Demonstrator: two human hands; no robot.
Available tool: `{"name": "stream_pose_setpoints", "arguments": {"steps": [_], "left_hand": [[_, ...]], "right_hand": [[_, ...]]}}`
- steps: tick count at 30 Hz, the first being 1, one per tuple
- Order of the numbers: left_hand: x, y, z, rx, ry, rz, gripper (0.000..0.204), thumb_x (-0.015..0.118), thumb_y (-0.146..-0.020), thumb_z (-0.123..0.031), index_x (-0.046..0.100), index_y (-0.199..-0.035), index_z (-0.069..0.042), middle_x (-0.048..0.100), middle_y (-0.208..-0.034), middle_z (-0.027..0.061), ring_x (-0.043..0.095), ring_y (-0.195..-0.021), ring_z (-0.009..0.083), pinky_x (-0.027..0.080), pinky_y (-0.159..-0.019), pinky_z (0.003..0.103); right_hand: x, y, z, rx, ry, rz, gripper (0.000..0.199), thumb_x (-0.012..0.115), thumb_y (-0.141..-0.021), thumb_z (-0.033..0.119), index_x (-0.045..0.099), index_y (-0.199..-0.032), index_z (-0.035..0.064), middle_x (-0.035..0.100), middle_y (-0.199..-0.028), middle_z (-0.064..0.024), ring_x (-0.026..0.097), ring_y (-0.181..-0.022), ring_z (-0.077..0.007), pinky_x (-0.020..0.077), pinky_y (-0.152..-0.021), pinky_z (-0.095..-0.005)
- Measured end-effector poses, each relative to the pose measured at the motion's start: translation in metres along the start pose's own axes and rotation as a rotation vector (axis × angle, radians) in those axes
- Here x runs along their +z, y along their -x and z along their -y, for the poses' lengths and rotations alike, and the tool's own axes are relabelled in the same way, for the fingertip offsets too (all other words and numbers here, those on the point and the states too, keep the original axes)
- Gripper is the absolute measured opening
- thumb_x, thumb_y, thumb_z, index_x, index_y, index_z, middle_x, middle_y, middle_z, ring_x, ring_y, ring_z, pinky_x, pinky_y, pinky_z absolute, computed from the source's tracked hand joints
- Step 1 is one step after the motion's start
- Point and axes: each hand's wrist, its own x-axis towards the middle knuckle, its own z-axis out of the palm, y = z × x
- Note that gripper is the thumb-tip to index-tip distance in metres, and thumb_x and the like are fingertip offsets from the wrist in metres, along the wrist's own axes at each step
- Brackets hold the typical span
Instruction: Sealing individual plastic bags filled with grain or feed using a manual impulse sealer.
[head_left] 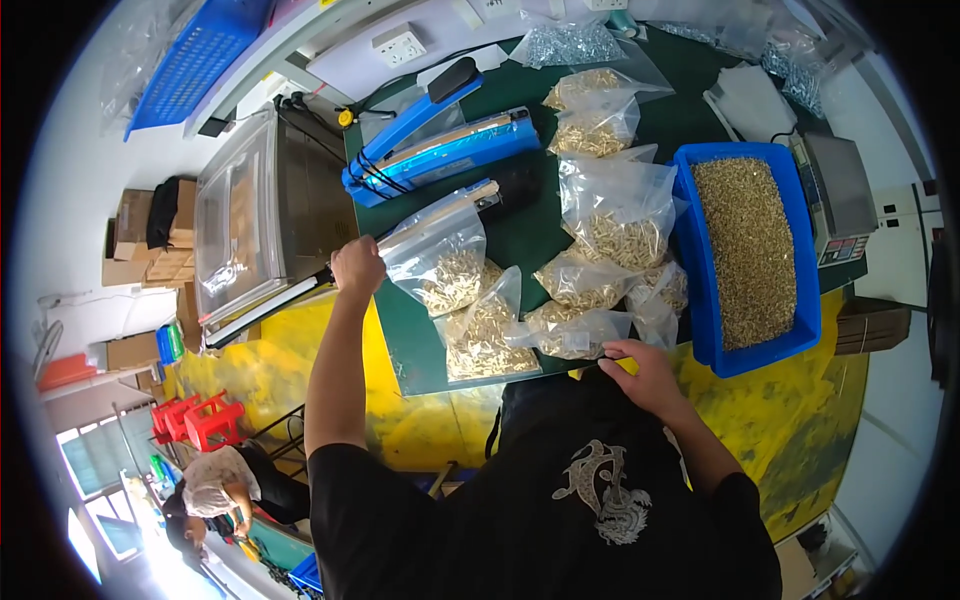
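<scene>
My left hand point(358, 268) is closed at the left end of a second, lower heat sealer point(485, 194); what its fingers hold is hidden. Across that sealer lies the mouth of a clear plastic bag point(450, 275) of small tan metal-looking pieces. Another filled bag point(488, 335) leans against it toward the table's front edge. Thumb and fingers apart, my right hand point(645, 375) rests at the front edge, its fingertips against the side of a filled bag point(575, 335). Several more filled bags point(615, 215) lie in a column up the table's middle.
A blue sealer point(440, 155) with its lever raised stands behind. On the right are a blue tub point(708, 290) of tan pieces and a scale point(835, 190). Bags of silvery pieces point(570, 42) lie at the back. A grey cabinet point(245, 215) borders the left; a person point(225, 490) works beyond.
</scene>
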Motion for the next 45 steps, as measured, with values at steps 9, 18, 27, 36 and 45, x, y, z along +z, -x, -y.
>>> {"name": "stream_pose_setpoints", "arguments": {"steps": [9,18,27,36,45], "left_hand": [[-0.009,0.070,-0.009,0.211,0.120,0.082,0.004,0.058,-0.071,-0.011,0.060,-0.074,-0.009,0.065,-0.075,0.0141,0.063,-0.076,0.0332,0.049,-0.071,0.041],[0.162,0.083,0.093,-0.561,1.425,0.008,0.074,0.070,-0.074,-0.006,0.030,-0.136,-0.004,0.055,-0.110,0.0152,0.058,-0.092,0.0275,0.052,-0.068,0.034],[0.179,0.028,0.096,-0.140,0.497,-0.725,0.095,0.085,-0.044,-0.059,0.054,-0.111,0.001,0.059,-0.102,0.0202,0.058,-0.090,0.0387,0.047,-0.076,0.045],[0.186,0.025,0.102,-0.173,0.398,-0.764,0.088,0.081,-0.048,-0.061,0.055,-0.099,0.006,0.064,-0.083,0.0192,0.060,-0.075,0.0405,0.048,-0.064,0.046],[0.175,0.009,0.115,-0.446,0.369,-0.526,0.093,0.084,-0.042,-0.062,0.058,-0.099,0.006,0.065,-0.087,0.0194,0.065,-0.076,0.0328,0.053,-0.069,0.041]], "right_hand": [[0.052,-0.006,0.024,-0.160,0.060,0.108,0.032,0.070,-0.079,0.024,0.064,-0.101,0.0019,0.066,-0.094,-0.0140,0.064,-0.086,-0.0287,0.0497,-0.076,-0.0346],[0.077,-0.005,0.035,-0.063,-0.091,-0.067,0.023,0.068,-0.081,0.016,0.065,-0.098,0.0000,0.067,-0.084,-0.0108,0.065,-0.078,-0.0210,0.0507,-0.072,-0.0307],[0.075,-0.031,0.055,-0.074,0.010,-0.322,0.021,0.068,-0.080,0.017,0.065,-0.096,0.0032,0.066,-0.081,-0.0116,0.066,-0.073,-0.0234,0.0506,-0.065,-0.0313],[0.135,-0.008,0.040,0.002,-0.034,-0.018,0.024,0.064,-0.082,0.027,0.064,-0.093,0.0053,0.065,-0.079,-0.0113,0.064,-0.072,-0.0260,0.0490,-0.064,-0.0339],[0.136,0.009,0.016,-0.013,0.018,-0.185,0.023,0.062,-0.080,0.030,0.063,-0.086,0.0082,0.063,-0.075,-0.0112,0.062,-0.073,-0.0318,0.0464,-0.061,-0.0405]]}}
